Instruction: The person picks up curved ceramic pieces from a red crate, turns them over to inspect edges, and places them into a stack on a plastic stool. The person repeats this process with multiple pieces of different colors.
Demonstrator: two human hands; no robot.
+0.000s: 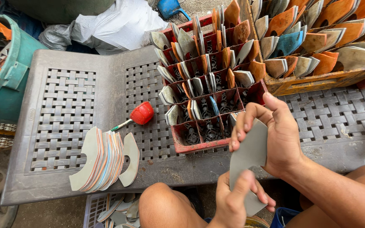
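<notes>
Both my hands hold one flat grey curved piece [250,156] in front of me, over my lap. My right hand [275,135] grips its upper end with fingers curled over the top edge. Pinching its lower end between thumb and fingers is my left hand [235,198]. Just beyond the hands stands a red divided crate [195,145] whose cells hold rolled grey and orange pieces. A fanned stack of similar flat pieces [104,160] lies on the grey woven plastic surface [64,105] to the left.
A red round-headed tool with a thin handle [140,114] lies beside the stack. A yellow crate [317,80] full of rolled pieces sits at the back right. A green bucket [1,71] stands at the left edge, a white bag [115,25] behind.
</notes>
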